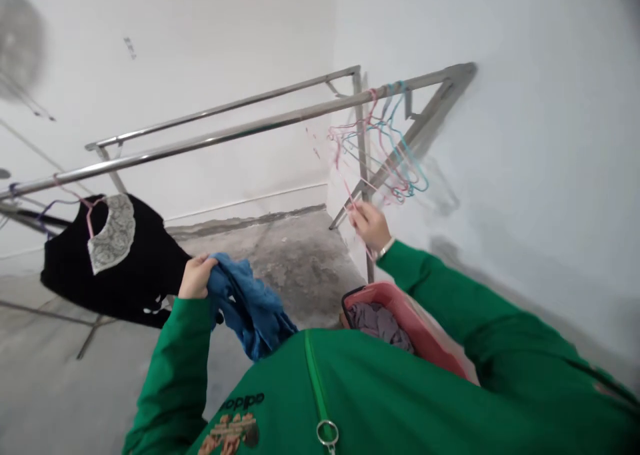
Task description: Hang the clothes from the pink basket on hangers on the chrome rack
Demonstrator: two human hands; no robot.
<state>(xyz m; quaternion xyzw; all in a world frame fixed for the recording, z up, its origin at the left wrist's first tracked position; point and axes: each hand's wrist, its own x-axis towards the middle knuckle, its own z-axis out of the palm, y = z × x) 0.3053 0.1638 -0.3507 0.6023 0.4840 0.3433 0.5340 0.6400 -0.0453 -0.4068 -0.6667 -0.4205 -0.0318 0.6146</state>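
The left hand [196, 276] pinches a limp blue garment [249, 306], soft and apt to slip, best gripped at an edge. The right hand [369, 225] pinches a light, springy pink wire hanger [349, 192], near other wire hangers [385, 155] on a steel drying rack [240, 125], above a pink basket [425, 328].

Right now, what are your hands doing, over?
Left hand gripping blue cloth. Right hand holding pink wire hanger, beside hangers on steel rack. Pink basket of grey clothing below.
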